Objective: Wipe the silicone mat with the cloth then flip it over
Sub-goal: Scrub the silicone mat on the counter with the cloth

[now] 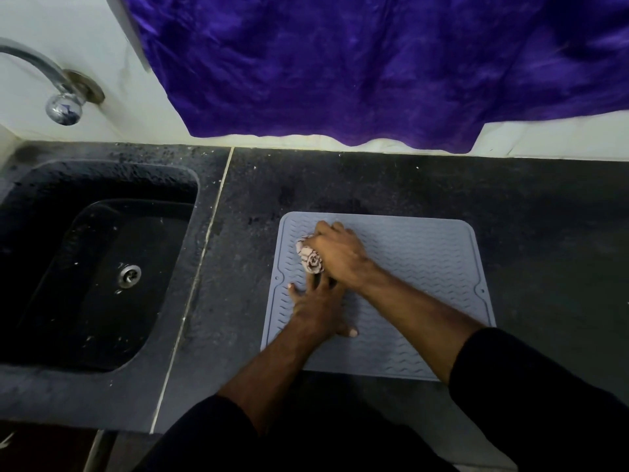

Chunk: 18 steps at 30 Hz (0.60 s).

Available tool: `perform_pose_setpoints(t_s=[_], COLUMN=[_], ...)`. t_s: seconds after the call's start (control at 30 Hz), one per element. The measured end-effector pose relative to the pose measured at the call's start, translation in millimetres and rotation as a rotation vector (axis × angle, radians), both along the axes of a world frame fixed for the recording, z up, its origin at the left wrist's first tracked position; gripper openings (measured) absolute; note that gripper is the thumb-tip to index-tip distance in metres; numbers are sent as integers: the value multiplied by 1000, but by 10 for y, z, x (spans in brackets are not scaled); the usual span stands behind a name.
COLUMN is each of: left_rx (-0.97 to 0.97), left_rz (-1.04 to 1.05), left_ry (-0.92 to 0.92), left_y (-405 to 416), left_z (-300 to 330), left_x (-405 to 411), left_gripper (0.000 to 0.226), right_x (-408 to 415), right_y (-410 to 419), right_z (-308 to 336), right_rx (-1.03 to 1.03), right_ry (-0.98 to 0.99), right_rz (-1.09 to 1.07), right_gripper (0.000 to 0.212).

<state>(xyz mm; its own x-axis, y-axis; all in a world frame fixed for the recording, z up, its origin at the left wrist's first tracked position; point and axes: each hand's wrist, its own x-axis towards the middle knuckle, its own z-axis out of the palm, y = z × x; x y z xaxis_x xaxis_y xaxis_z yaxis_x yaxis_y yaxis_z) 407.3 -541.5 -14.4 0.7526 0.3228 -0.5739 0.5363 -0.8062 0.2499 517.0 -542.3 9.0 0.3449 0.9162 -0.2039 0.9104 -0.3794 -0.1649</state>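
Head view. Nearest us, sleeves point(531, 396), then our left hand point(318, 306), fingers spread flat, pinning the mat point(425, 287) to the counter point(510, 192). Just beyond it our right hand point(338, 253) grips the balled cloth point(310, 258) at the mat's far-left area. We judge: keep the hold-down firm and wipe along the ridges. No brand or writing legible.

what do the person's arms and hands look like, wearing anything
Both arms wear dark, apparently black, long sleeves pushed up toward the elbows, so the forearms are bare. The left hand and right hand are bare too: no gloves, and no rings, watch or bracelets that show. Fingernails look short and unpainted.
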Motion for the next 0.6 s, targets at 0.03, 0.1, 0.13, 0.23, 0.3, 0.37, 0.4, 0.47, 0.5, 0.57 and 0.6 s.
perform_pose_setpoints(t_s=[0.03, 0.1, 0.13, 0.23, 0.3, 0.37, 0.4, 0.47, 0.5, 0.57, 0.6], left_rx=[-7, -16, -13, -9, -16, -22, -25, -24, -22, -19, -19], left_rz=[5, 4, 1, 2, 5, 12, 19, 28, 27, 18, 13], left_ry=[-4, 4, 11, 16, 15, 11, 8, -1, -4, -13, -16], left_y=[6, 6, 1, -5, 3, 5, 1, -11, -15, -12, -6], left_z=[2, 11, 20, 35, 27, 20, 17, 21, 23, 22, 20], left_x=[-1, 1, 2, 0, 4, 6, 4, -10, -16, -20, -19], left_gripper=[119, 122, 122, 121, 119, 118, 117, 115, 115, 115, 116], right_x=[58, 192, 246, 315, 219, 41, -57, -177, -179, -108, -73], right_y=[-36, -119, -154, -172, -76, 73, 150, 245, 251, 213, 181], right_z=[2, -4, -6, 16, 82, 127, 123, 82, 75, 73, 89], right_rx=[-14, -53, -67, -38, 30, 70, 48, -14, -25, -31, -47], right_ry=[-14, -55, -66, -25, 92, 161, 151, 76, 52, 15, -15], right_rz=[-31, -79, -104, -127, -102, -35, 25, 100, 96, 76, 79], right_gripper=[36, 33, 32, 33, 35, 37, 38, 39, 38, 36, 34])
